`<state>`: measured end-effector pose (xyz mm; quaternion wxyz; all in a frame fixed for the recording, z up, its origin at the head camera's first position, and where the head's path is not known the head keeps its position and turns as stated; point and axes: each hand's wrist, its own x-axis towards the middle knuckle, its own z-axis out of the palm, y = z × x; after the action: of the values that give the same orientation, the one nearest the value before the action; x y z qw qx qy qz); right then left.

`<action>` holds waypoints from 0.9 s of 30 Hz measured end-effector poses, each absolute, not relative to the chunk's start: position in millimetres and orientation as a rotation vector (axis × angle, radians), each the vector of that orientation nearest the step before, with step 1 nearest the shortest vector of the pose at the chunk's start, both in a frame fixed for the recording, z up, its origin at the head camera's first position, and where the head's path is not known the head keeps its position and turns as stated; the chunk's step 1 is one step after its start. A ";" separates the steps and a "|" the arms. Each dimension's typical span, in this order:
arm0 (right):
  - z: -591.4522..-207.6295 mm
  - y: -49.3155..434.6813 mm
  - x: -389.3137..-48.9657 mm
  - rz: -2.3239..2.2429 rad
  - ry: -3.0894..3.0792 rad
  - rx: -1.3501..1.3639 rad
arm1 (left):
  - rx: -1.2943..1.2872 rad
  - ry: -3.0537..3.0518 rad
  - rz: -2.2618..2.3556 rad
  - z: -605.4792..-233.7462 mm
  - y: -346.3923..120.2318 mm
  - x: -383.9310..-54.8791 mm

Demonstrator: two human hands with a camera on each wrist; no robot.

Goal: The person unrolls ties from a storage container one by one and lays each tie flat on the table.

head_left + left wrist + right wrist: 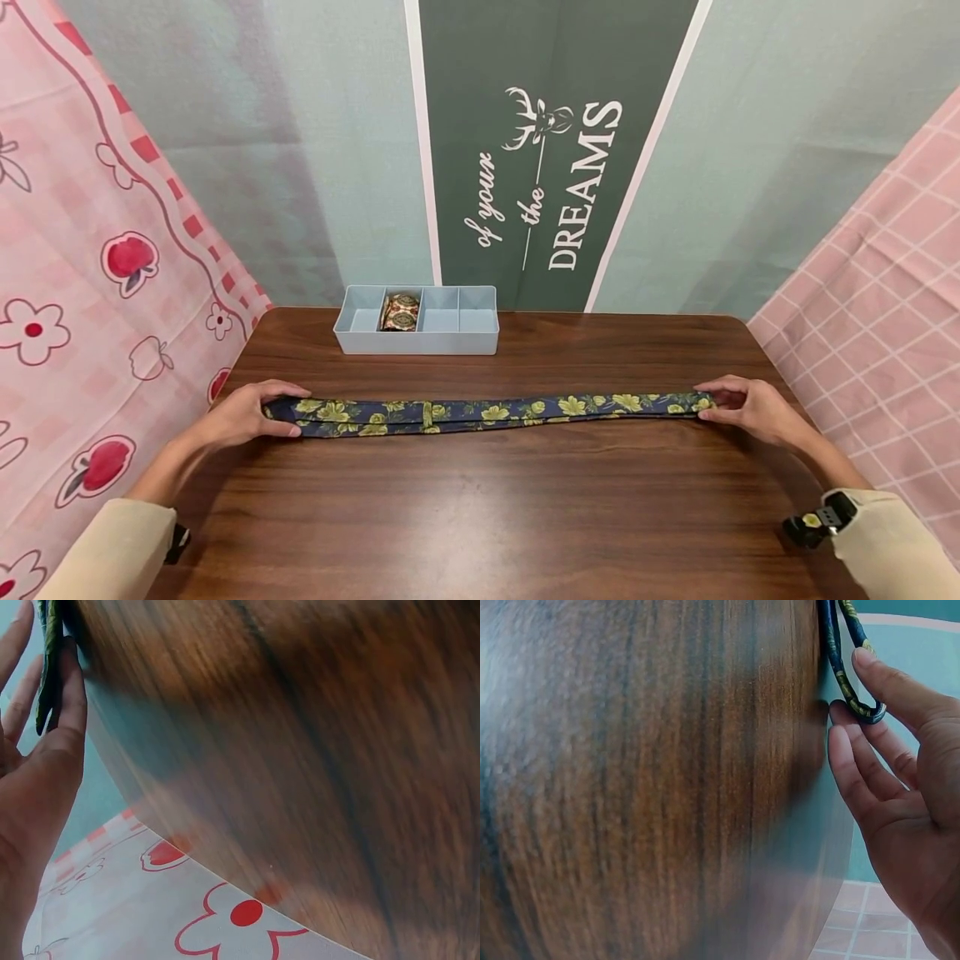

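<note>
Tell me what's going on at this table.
A person is holding a doubled-over, dark blue floral necktie stretched out along the wooden table. The left hand holds one end, and the right hand pinches the folded end. Beyond the necktie, near the table's far edge, stands a light blue divided tray with a patterned bundle in its second compartment from the left.

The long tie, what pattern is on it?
The tie has yellow flowers on dark blue; the head view shows it best.
</note>
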<state>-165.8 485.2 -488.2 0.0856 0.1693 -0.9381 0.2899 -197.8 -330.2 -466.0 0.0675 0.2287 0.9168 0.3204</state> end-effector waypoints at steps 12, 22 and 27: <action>-485.2 487.4 -166.3 1.050 -2.862 0.392 | 0.565 2.560 1.168 -465.3 -325.5 -202.2; -479.8 490.6 -168.5 1.110 -2.874 0.363 | 0.519 2.695 1.089 -463.0 -319.4 -200.8; -481.1 495.8 -172.4 1.064 -2.822 0.368 | 0.464 2.740 1.101 -463.8 -317.7 -203.7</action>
<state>-172.4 495.8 -481.1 0.0516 0.1210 -0.9276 0.3497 -203.7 -317.7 -463.8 0.0763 0.1548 0.9139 0.3674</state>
